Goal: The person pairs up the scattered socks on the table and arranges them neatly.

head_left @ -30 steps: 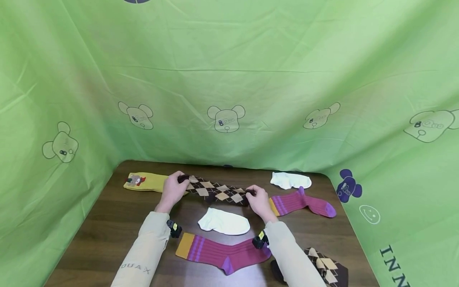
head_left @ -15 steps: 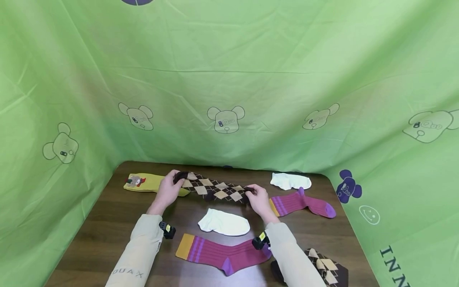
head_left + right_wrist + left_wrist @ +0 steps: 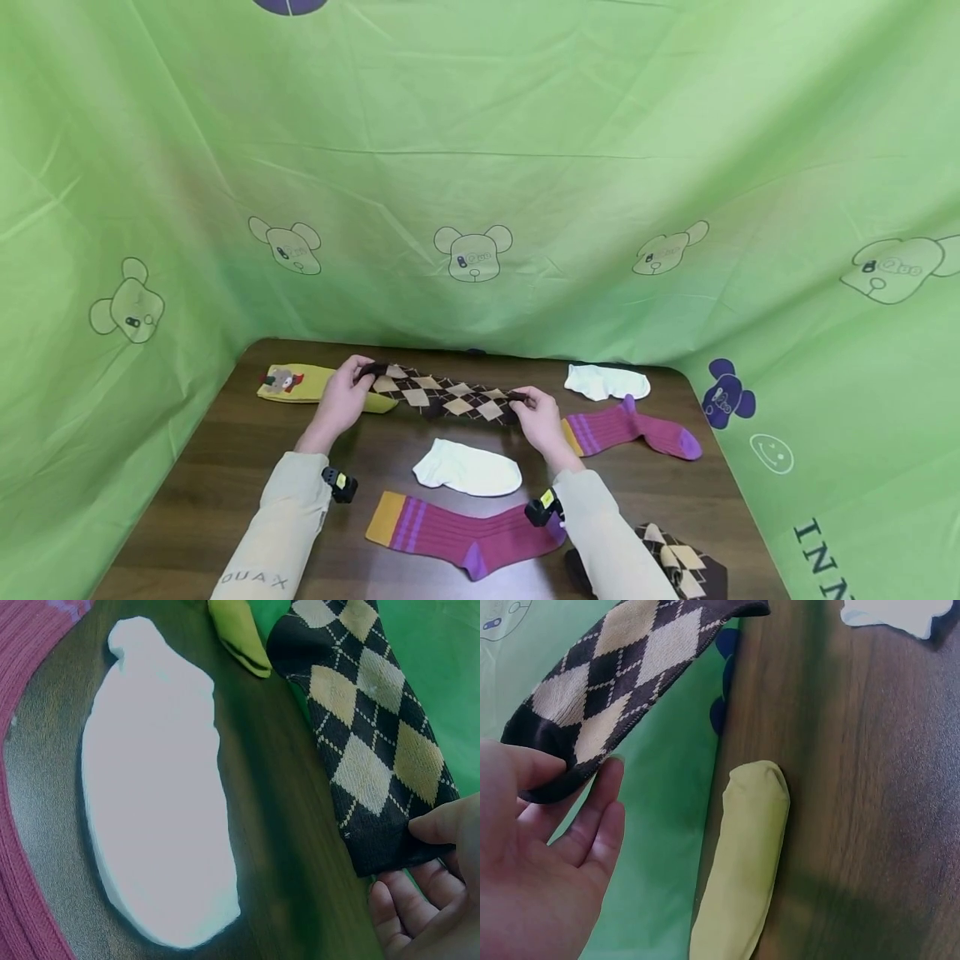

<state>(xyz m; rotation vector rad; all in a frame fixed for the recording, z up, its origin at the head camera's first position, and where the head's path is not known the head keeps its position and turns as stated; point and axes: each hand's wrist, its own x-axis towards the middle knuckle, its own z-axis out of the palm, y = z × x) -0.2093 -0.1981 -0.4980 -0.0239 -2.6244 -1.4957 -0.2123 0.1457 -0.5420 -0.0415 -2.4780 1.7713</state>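
We hold a long dark-brown argyle knit sock with beige and cream diamonds [image 3: 457, 397] above the table, its length spread between two hands. Taking that sock as the centre of a clock face in the head view, our left hand [image 3: 343, 402] is at 9 o'clock, pinching the dark toe end between thumb and fingers. Our right hand [image 3: 542, 422] is at 3 o'clock, pinching the dark cuff with the thumb on one face and fingers behind it. The sock's dark heel patch lies along its lower edge.

Also toward 9 o'clock, we see a flat yellow sock with a bear's-head motif [image 3: 311, 385], partly covered by the left hand. At 6 o'clock lies a short white ankle sock [image 3: 468, 468], and beyond it, in the same direction, a ribbed magenta sock with an orange cuff and purple heel [image 3: 450, 530].

Toward 3 o'clock, past the right hand, we find a second short white sock [image 3: 606, 382] and, just below it, a second ribbed magenta sock [image 3: 630, 429], bent at its middle. At 4 o'clock a crumpled second argyle sock [image 3: 688, 562] is partly hidden by the right cream sleeve [image 3: 611, 533]. All these rest on a dark-brown wood-grain table [image 3: 217, 475].
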